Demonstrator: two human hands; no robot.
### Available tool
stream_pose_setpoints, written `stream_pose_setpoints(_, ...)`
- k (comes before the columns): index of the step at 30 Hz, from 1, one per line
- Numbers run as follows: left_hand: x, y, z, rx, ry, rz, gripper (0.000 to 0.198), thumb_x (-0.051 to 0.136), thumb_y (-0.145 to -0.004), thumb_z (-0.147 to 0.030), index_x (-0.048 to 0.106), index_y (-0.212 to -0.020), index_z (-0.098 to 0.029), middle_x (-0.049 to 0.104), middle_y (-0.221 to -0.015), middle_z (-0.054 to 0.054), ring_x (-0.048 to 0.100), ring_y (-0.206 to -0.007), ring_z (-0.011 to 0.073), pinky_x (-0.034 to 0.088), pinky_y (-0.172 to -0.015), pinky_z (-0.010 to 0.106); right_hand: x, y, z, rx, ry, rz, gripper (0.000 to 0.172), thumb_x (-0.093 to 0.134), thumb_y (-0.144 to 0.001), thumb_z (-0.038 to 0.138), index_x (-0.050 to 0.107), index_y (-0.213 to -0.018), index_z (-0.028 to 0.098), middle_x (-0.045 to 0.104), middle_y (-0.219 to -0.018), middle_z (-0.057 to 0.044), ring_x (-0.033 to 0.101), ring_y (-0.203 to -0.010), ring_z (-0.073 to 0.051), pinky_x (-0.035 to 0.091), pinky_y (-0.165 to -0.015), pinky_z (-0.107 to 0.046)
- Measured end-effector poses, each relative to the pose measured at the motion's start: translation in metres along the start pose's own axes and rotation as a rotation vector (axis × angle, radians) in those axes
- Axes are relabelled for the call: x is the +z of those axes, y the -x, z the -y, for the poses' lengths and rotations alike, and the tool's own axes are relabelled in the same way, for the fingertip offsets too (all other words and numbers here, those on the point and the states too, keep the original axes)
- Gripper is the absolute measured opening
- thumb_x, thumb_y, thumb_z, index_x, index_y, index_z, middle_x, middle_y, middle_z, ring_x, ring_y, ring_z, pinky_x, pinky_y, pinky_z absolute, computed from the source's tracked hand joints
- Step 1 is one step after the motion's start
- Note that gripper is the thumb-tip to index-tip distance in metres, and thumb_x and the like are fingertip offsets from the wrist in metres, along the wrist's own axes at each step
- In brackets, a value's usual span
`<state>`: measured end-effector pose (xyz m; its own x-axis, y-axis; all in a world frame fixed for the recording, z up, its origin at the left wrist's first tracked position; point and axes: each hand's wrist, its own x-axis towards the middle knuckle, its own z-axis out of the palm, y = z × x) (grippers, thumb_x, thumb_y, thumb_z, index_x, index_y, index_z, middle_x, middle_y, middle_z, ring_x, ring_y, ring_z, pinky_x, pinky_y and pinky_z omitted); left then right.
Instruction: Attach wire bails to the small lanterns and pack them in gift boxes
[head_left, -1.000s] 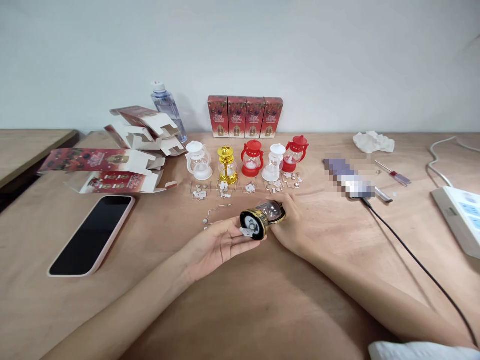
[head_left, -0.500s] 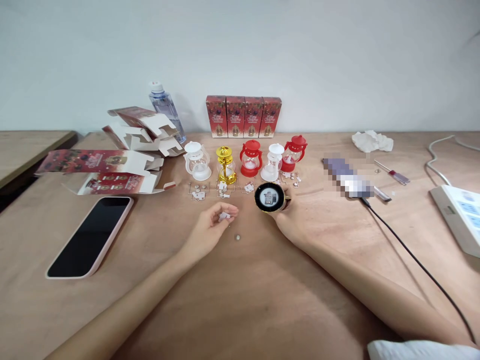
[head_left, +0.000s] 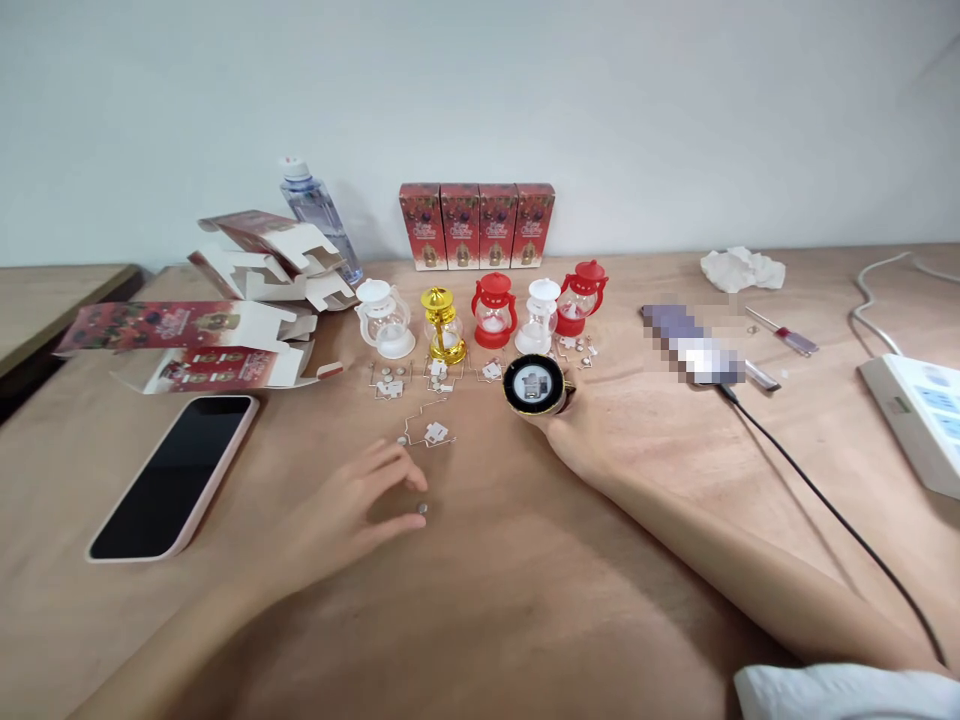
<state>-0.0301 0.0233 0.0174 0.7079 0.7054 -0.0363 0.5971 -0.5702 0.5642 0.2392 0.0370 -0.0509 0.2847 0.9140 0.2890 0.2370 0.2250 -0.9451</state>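
Observation:
My right hand (head_left: 581,438) is wrapped round a small lantern (head_left: 513,390) tipped so its round black-rimmed underside, with an opening in its pale middle, faces me. My left hand (head_left: 367,495) hovers low over the table with thumb and fingers apart. A tiny button cell (head_left: 422,508) lies by its thumb tip; contact is hard to judge. Just beyond the fingers are a small white plastic piece (head_left: 436,432), a bent thin wire and another round cell (head_left: 403,441). Behind stand a white lantern (head_left: 386,325), a gold lantern (head_left: 446,335) and several red and white ones.
Small parts (head_left: 388,385) lie in groups before the lanterns. Red boxes (head_left: 478,228) stand by the wall. Opened cartons (head_left: 195,335), a bottle (head_left: 319,210) and a phone (head_left: 176,475) are left; a screwdriver (head_left: 784,332), cable (head_left: 817,500) and power strip (head_left: 911,420) are right.
My left hand has let go of the white piece, which now lies on the table with wire, and has moved left and nearer me, its fingers spreading by the button cell. My right hand still holds the lantern.

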Motion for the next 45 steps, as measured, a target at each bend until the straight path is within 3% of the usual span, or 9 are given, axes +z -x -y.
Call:
stream_pose_setpoints(3,0.014,0.012,0.008,0.064,-0.012,-0.023,0.013,0.058,-0.088,-0.031,0.067,-0.094,-0.024,0.065,-0.093,0.003,0.059,-0.088,0.0189,0.046,-0.077,0.028,0.001,0.0,0.003,-0.01,-0.026,0.04,0.043,0.08,-0.064,0.036,0.055,-0.096,0.021,0.067,-0.095,-0.005,0.064,-0.085,-0.022,0.053,-0.075,-0.038)
stream_pose_setpoints(7,0.033,0.012,0.02,0.195,-0.156,-0.198,0.023,0.047,-0.094,-0.023,0.069,-0.088,-0.021,0.067,-0.084,0.005,0.058,-0.079,0.0176,0.045,-0.073,0.029,0.003,0.006,0.009,-0.018,-0.044,0.11,0.04,0.079,-0.064,0.037,0.055,-0.092,0.022,0.067,-0.09,-0.003,0.064,-0.081,-0.02,0.054,-0.074,-0.038)
stream_pose_setpoints(10,0.035,0.008,0.018,0.227,-0.266,-0.284,0.026,0.044,-0.095,-0.021,0.069,-0.086,-0.02,0.068,-0.08,0.006,0.059,-0.075,0.0177,0.045,-0.069,0.03,0.004,0.011,0.014,-0.047,-0.071,0.17,0.037,0.077,-0.065,0.033,0.053,-0.091,0.023,0.066,-0.087,-0.002,0.064,-0.077,-0.019,0.054,-0.069,-0.034)
stream_pose_setpoints(15,0.027,-0.001,-0.015,0.223,-0.262,-0.525,0.019,0.049,-0.092,-0.017,0.067,-0.086,-0.022,0.069,-0.077,0.005,0.06,-0.069,0.0154,0.047,-0.065,0.028,0.006,0.018,0.021,-0.138,-0.074,0.227,0.03,0.07,-0.071,0.033,0.051,-0.092,0.023,0.066,-0.086,-0.002,0.064,-0.076,-0.018,0.053,-0.066,-0.031)
stream_pose_setpoints(19,0.024,-0.007,-0.05,0.26,-0.22,-0.722,0.017,0.058,-0.087,-0.012,0.065,-0.095,-0.024,0.068,-0.079,0.002,0.06,-0.069,0.0147,0.046,-0.065,0.029,0.01,0.03,0.027,-0.178,-0.077,0.277,0.026,0.067,-0.071,0.02,0.052,-0.093,0.022,0.066,-0.087,-0.001,0.065,-0.078,-0.016,0.053,-0.068,-0.028)
stream_pose_setpoints(24,0.028,-0.01,-0.066,0.303,-0.17,-0.735,0.022,0.064,-0.082,-0.008,0.066,-0.095,-0.025,0.065,-0.076,0.001,0.056,-0.067,0.0135,0.043,-0.063,0.028,0.014,0.046,0.033,-0.116,-0.107,0.369,0.028,0.065,-0.071,0.015,0.053,-0.095,0.022,0.068,-0.087,-0.001,0.066,-0.078,-0.016,0.053,-0.07,-0.028)
stream_pose_setpoints(37,0.03,-0.01,-0.063,0.382,-0.21,-0.754,0.015,0.064,-0.083,-0.007,0.064,-0.092,-0.02,0.062,-0.073,-0.001,0.051,-0.062,0.0105,0.04,-0.057,0.026,0.015,0.047,0.033,-0.066,-0.132,0.38,0.029,0.066,-0.069,0.014,0.053,-0.094,0.022,0.067,-0.089,-0.001,0.065,-0.081,-0.016,0.051,-0.073,-0.028)
stream_pose_setpoints(45,0.03,-0.01,-0.058,0.233,-0.027,-0.798,0.011,0.063,-0.086,-0.014,0.061,-0.095,-0.019,0.062,-0.084,0.0,0.057,-0.073,0.0113,0.046,-0.063,0.024,0.016,0.047,0.033,-0.043,-0.138,0.38,0.029,0.065,-0.07,0.013,0.053,-0.094,0.023,0.067,-0.09,-0.001,0.065,-0.081,-0.017,0.05,-0.073,-0.028)
